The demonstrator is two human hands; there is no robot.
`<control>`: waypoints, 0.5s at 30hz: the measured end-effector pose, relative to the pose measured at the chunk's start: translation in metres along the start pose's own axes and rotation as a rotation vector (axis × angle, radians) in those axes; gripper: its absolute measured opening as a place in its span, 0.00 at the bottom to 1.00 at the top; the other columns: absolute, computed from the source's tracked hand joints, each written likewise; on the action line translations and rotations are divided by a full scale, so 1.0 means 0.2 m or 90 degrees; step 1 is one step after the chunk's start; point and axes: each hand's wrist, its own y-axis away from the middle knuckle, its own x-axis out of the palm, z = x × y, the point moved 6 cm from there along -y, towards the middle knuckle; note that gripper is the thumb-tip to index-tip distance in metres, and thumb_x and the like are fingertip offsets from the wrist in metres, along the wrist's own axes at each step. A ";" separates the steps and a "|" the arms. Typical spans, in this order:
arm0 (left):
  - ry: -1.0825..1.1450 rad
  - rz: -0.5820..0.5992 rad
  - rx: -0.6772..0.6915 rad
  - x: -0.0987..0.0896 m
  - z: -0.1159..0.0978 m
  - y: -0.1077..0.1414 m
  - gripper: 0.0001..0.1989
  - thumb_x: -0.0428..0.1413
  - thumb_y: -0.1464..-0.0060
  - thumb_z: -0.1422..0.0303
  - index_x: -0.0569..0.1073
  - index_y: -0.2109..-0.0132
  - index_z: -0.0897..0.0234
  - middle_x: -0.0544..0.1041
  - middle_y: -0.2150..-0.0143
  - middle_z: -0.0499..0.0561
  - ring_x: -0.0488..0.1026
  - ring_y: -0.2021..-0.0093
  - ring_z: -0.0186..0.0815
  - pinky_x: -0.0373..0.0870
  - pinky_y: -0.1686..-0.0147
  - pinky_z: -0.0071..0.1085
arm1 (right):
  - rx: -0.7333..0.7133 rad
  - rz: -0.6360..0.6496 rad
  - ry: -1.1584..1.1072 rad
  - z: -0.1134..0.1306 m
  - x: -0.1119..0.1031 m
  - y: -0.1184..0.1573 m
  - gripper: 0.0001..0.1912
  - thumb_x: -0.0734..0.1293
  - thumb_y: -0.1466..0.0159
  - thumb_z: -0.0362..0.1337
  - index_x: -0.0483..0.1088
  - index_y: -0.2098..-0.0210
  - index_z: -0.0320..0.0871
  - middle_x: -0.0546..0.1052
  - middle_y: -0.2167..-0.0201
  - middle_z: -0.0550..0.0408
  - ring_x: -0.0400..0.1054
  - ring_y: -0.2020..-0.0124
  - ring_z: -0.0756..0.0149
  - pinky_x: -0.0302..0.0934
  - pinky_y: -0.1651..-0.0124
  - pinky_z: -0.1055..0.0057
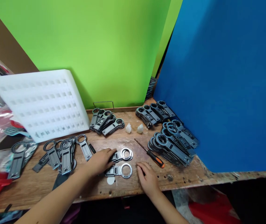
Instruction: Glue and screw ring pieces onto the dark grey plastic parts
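Item, centre of the frame: a grey metal plate with a ring-shaped end (126, 154), lying flat on the brown wooden table (27, 194). Long axis: roughly left to right, ring toward the right. Nearer hand: the left hand (100, 162), whose fingers reach from the left and touch the plate's narrow end. Fingers bent, partly spread; whether they grip or merely rest, cannot tell, the palm side being hidden.

Item, just below it: a second ring-ended grey plate (126, 171), nearly parallel, ring also rightward. Its narrow end lies near the left hand; a white round disc (110, 180) shows beside its lower edge.

Item, right of the second plate's ring: the right hand (148, 179), resting on the table, near the ring but apart from it. Fingers loosely bent, slightly parted, released; no held object visible.

Item, upper right of that hand: a screwdriver with a black and orange handle (155, 158), slanting, its shaft toward the upper left.

Surroundings: two small whitish translucent lumps (134, 128), above centre; heaps of dark grey ring-ended plates (170, 143), right of the screwdriver; a further group of similar plates (66, 155), left of the left hand; a white foam block with rows of square recesses (41, 104), tilted, left of frame.
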 end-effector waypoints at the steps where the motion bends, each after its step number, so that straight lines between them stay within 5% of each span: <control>1: -0.004 0.000 0.004 0.00 -0.01 0.00 0.28 0.50 0.46 0.63 0.58 0.39 0.60 0.73 0.50 0.58 0.72 0.53 0.44 0.67 0.52 0.37 | 0.000 0.000 -0.001 0.00 0.00 0.00 0.13 0.57 0.35 0.36 0.73 0.59 0.45 0.77 0.63 0.51 0.72 0.60 0.63 0.67 0.57 0.67; 15: 0.021 0.027 0.066 0.07 -0.05 0.24 0.26 0.49 0.44 0.64 0.58 0.38 0.54 0.69 0.44 0.54 0.69 0.48 0.43 0.66 0.49 0.40 | 0.013 0.019 -0.003 -0.02 0.01 0.01 0.14 0.57 0.35 0.36 0.72 0.58 0.44 0.77 0.61 0.50 0.71 0.58 0.63 0.66 0.54 0.66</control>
